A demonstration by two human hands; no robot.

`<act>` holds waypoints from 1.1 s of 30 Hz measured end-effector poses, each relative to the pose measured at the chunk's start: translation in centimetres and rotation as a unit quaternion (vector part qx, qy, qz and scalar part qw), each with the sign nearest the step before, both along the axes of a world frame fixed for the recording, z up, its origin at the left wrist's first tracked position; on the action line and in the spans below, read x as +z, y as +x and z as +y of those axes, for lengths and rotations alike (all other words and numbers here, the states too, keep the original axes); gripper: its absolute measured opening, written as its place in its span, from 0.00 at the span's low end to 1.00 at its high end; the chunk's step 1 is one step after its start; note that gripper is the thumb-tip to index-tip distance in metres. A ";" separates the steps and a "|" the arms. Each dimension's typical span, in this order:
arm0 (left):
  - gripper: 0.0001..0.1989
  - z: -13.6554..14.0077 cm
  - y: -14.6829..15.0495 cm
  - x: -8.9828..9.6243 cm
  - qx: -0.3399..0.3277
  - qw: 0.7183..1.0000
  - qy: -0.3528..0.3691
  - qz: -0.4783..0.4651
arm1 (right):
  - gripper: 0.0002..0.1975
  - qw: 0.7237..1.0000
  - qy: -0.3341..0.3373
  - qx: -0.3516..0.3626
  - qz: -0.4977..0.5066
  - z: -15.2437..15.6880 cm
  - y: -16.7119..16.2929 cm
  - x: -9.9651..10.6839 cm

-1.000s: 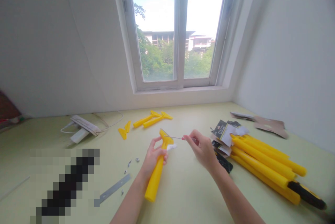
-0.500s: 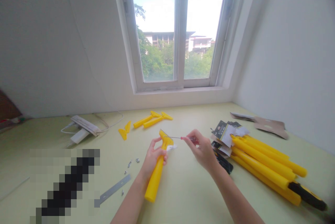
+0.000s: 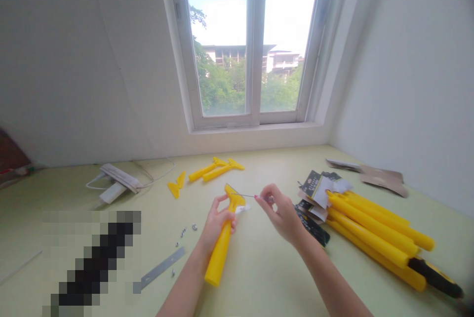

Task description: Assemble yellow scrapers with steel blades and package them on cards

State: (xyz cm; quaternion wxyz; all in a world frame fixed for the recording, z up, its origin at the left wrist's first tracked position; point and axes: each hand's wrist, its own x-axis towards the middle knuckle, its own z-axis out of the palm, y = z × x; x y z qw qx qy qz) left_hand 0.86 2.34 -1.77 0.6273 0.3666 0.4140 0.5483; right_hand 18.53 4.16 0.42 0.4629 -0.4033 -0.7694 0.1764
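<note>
A yellow scraper (image 3: 219, 253) with a long tubular handle is gripped near its head by my left hand (image 3: 218, 218). Its flared head points away from me and the handle end leans toward me. My right hand (image 3: 278, 208) is closed around the handle of a screwdriver (image 3: 244, 195), whose thin metal shaft reaches left to the scraper head. The tip appears to meet the head; the screw there is too small to make out. Something small and white (image 3: 243, 209) shows just behind the scraper head. Left of my left forearm lie a flat metal blade (image 3: 163, 265) and several small screws (image 3: 194, 227).
Two yellow scrapers (image 3: 218, 171) and two small yellow head pieces (image 3: 173, 188) lie toward the window. Several packaged yellow scrapers (image 3: 374, 223) are piled at right, near brown cardboard (image 3: 385, 179). A power strip (image 3: 120, 178) sits at back left. A dark pixelated patch covers the front left.
My right hand has shifted slightly left and its fingers have turned around the screwdriver handle. The left hand and scraper stay where they were.
</note>
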 end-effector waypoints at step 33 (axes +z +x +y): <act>0.27 -0.1 0.0 0.1 -0.004 1.000 -0.002 0.012 | 0.13 0.996 0.024 -0.078 -0.029 0.1 0.3 0.2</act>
